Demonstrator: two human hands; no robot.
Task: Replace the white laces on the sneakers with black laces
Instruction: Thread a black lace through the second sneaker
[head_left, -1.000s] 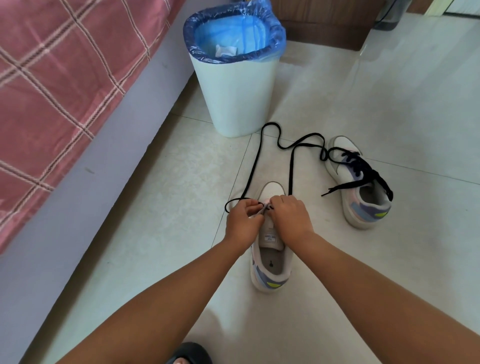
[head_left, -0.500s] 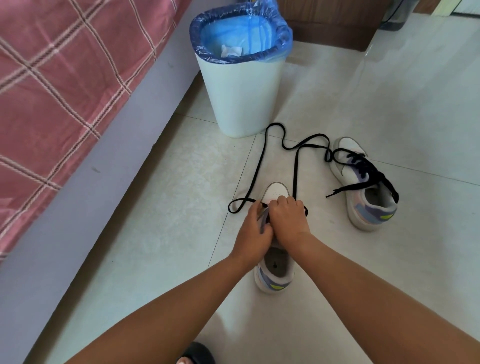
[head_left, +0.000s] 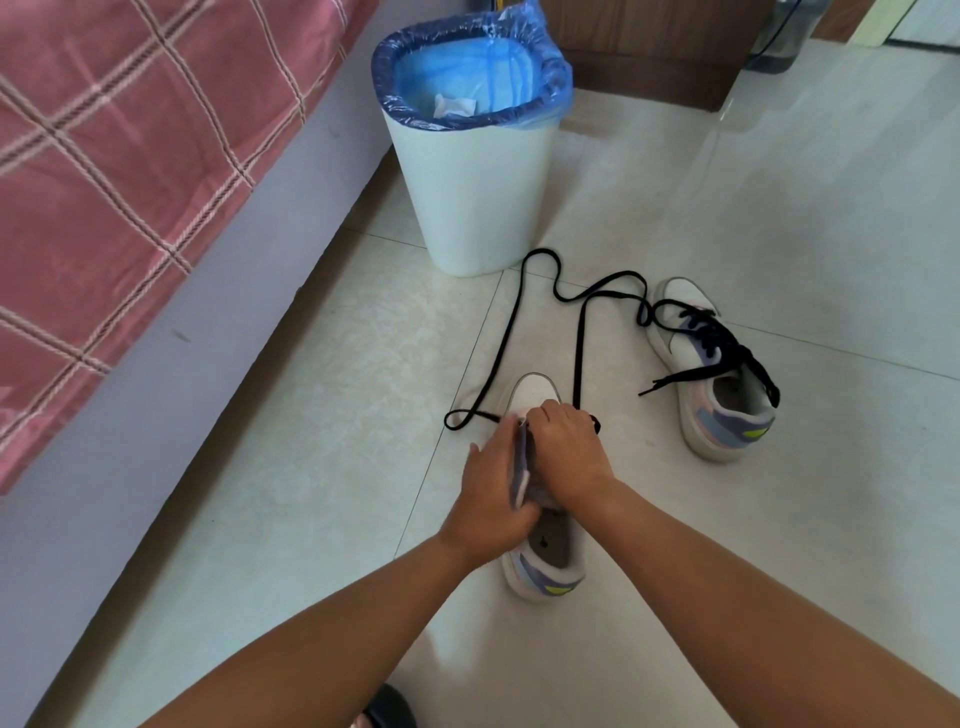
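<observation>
A white sneaker (head_left: 545, 566) with a purple and yellow heel lies on the floor tiles in front of me. My left hand (head_left: 491, 499) holds its tongue pulled to the left. My right hand (head_left: 563, 452) is curled over the eyelet area, and what its fingertips hold is hidden. A long black lace (head_left: 524, 306) runs from under my hands in two loops toward the bin. A second sneaker (head_left: 722, 395), laced in black with loose ends, lies to the right.
A white bin (head_left: 467, 192) with a blue liner stands beyond the shoes. A bed with a red checked cover (head_left: 104, 171) runs along the left. A dark slipper toe (head_left: 389, 712) shows at the bottom edge. A wooden cabinet (head_left: 649, 52) stands behind.
My left hand has moved from the lace back along the shoe and pulled the tongue left. The right hand stays over the eyelets. The view has shifted slightly.
</observation>
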